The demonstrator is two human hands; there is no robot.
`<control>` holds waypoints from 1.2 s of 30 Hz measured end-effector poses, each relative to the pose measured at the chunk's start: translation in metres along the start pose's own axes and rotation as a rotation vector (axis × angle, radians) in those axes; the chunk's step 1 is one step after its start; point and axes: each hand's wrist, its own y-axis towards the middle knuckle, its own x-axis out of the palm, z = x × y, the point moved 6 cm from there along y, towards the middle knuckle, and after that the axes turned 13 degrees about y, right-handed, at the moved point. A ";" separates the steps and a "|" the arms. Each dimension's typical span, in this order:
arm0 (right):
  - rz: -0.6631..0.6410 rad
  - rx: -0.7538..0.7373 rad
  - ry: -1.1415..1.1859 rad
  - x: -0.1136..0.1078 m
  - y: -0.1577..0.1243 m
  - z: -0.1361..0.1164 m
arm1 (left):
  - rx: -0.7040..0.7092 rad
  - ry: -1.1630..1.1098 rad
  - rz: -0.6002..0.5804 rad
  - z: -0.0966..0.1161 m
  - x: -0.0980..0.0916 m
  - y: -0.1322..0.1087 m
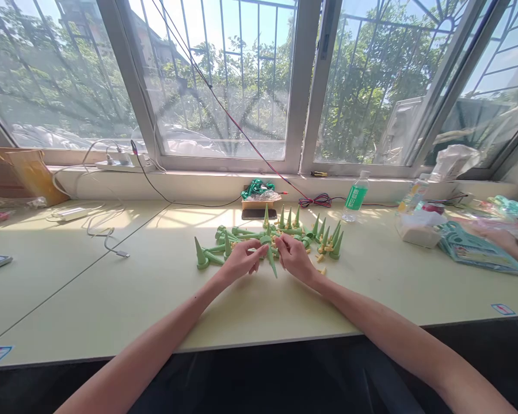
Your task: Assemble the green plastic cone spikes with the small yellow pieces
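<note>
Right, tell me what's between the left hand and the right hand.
In the head view, a green spike, narrow tip toward the camera wearer, sits between the left hand and the right hand.

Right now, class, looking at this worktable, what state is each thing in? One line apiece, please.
Left hand: closed on the held cone
Right hand: fingers curled beside that cone; grip unclear
Held cone: green, tip toward the person
Leftmost green cone: upright on its base
Green-labelled bottle: upright
Red-and-black cable: partly coiled
White cable's plug: lying loose, unconnected
</note>
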 end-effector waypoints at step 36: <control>0.026 -0.015 0.051 0.001 -0.002 -0.005 | -0.136 -0.348 -0.156 0.003 0.010 0.000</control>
